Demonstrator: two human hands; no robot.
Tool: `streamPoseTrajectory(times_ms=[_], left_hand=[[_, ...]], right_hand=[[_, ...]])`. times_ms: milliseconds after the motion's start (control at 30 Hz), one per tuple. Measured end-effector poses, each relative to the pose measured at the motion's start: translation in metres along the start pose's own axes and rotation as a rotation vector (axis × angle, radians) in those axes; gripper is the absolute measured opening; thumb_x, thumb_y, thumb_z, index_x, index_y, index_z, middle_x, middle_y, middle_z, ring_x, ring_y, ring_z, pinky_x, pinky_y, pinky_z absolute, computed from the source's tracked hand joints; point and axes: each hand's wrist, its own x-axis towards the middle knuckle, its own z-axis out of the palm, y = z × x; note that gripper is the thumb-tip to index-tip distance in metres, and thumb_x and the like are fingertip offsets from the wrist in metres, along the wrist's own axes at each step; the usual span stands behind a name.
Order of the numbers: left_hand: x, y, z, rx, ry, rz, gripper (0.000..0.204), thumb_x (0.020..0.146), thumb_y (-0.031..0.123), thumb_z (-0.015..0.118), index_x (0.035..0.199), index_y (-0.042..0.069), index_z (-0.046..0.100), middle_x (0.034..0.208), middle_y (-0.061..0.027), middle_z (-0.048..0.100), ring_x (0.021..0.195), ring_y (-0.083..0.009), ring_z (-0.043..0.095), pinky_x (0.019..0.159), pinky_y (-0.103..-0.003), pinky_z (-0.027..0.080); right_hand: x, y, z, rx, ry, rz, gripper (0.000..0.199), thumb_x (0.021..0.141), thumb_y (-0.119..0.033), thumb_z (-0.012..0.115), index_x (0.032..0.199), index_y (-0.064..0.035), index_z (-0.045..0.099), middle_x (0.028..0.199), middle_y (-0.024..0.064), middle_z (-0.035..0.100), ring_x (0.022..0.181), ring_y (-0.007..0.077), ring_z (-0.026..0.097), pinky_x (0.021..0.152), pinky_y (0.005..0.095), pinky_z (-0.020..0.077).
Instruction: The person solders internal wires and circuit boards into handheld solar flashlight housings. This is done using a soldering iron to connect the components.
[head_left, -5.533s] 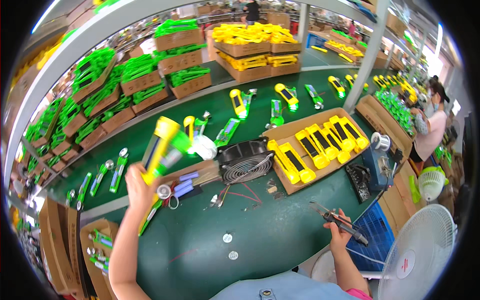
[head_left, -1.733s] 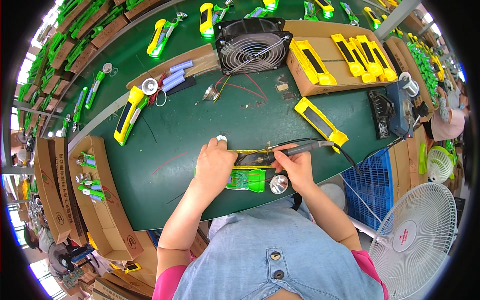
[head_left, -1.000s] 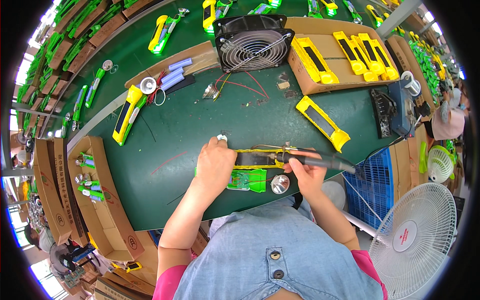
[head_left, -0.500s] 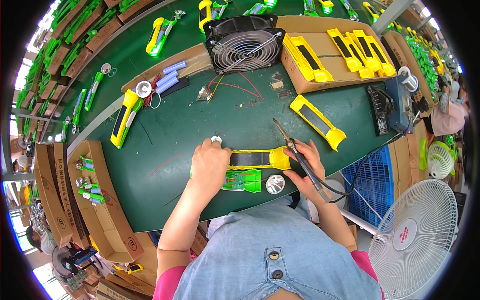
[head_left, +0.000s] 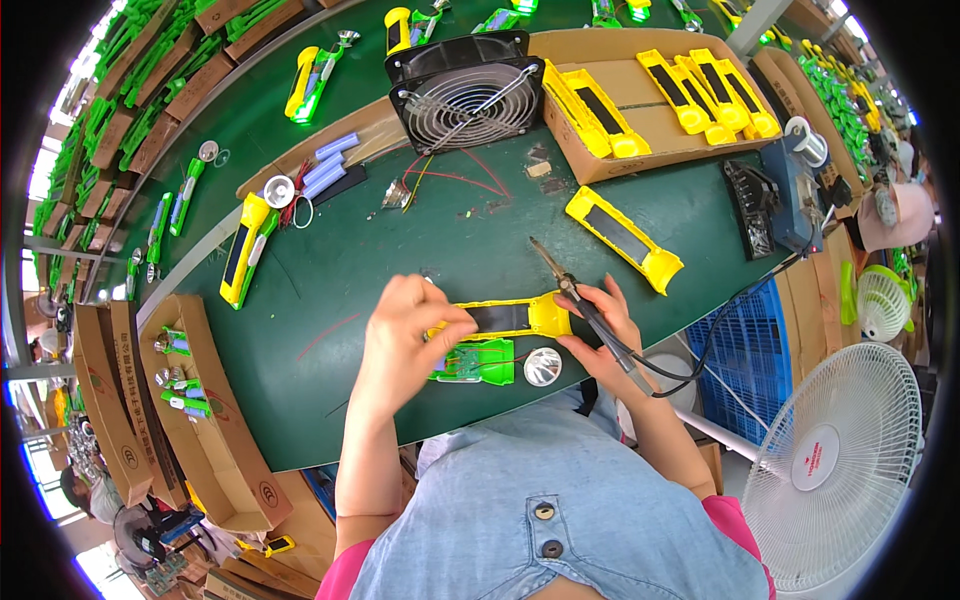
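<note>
My right hand [head_left: 612, 335] is wrapped round a soldering iron [head_left: 615, 348], its tip pointing up and away. That hand's thumb side also rests by the wide end of a yellow flashlight shell [head_left: 548, 315] lying across the bench. Over the shell's left end, my left hand [head_left: 400, 340] has its fingers curled and pinched; what they hold is hidden. Just nearer lies a green flashlight housing [head_left: 490, 362] with its inner parts showing, partly under my left hand. A thin wire runs from it towards a shiny reflector cup [head_left: 542, 367].
Beyond my hands are a black fan [head_left: 468, 105], a cardboard box [head_left: 590, 172] of yellow shells, and another yellow shell [head_left: 625, 240]. Blue battery cells [head_left: 325, 175] and a yellow-green flashlight [head_left: 245, 245] lie left. A soldering station [head_left: 795, 205] stands right, its cord looping near my right arm.
My left hand has turned and its fingers have come down onto the yellow shell's left end; the white piece by its fingertips no longer shows. My right hand keeps the soldering iron. The view shifted slightly.
</note>
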Motion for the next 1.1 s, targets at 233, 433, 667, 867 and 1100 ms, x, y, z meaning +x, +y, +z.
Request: streamPoseTrajectory(times_ms=[233,433,667,867,1100], left_hand=[[-0.029,-0.005,0.036,0.483,-0.184,0.248,0.017,0.064,0.003,0.065,0.079,0.006,0.059,0.090,-0.0059,0.051,0.086,-0.0240,0.048,0.071,-0.036,0.038],[-0.032,-0.013,0.050,0.384,-0.076,0.209,0.008,0.067,0.003,0.058,0.075,0.006,0.055,0.082,-0.0061,0.051,0.079,-0.0233,0.049,0.069,-0.035,0.038],[-0.022,-0.013,0.065,0.500,0.051,0.038,0.005,0.069,0.002,0.059,0.073,0.005,0.061,0.069,-0.0079,0.053,0.066,-0.0258,0.054,0.061,-0.036,0.041],[-0.016,-0.017,0.060,0.478,-0.017,-0.046,0.003,0.067,0.003,0.060,0.069,0.004,0.062,0.069,-0.0101,0.055,0.063,-0.0278,0.057,0.059,-0.036,0.047],[-0.013,-0.018,0.059,0.473,-0.034,-0.030,0.003,0.064,0.002,0.059,0.066,0.004,0.059,0.067,-0.0110,0.053,0.061,-0.0272,0.057,0.058,-0.036,0.048]], right_hand=[[0.001,-0.004,0.000,0.041,-0.007,0.023,0.055,0.065,-0.008,0.073,0.114,-0.0053,0.047,0.107,0.0033,0.061,0.101,0.0219,0.056,0.103,0.0500,0.0243],[0.006,-0.001,0.002,0.014,-0.037,-0.015,0.055,0.065,-0.005,0.072,0.113,-0.0058,0.047,0.109,0.0061,0.058,0.105,0.0250,0.054,0.100,0.0483,0.0318],[0.021,-0.005,0.014,0.195,-0.033,-0.159,0.040,0.064,-0.008,0.074,0.099,-0.0047,0.055,0.097,0.0080,0.063,0.091,0.0267,0.060,0.098,0.0456,0.0361],[0.028,-0.010,-0.022,0.109,0.037,-0.298,0.029,0.066,-0.004,0.072,0.093,-0.0035,0.061,0.083,0.0093,0.064,0.076,0.0210,0.063,0.090,0.0439,0.0420],[0.015,0.006,-0.006,0.743,0.091,0.355,0.016,0.077,-0.001,0.063,0.090,0.0052,0.057,0.085,0.0114,0.060,0.065,0.0149,0.061,0.057,0.0248,0.0514]])
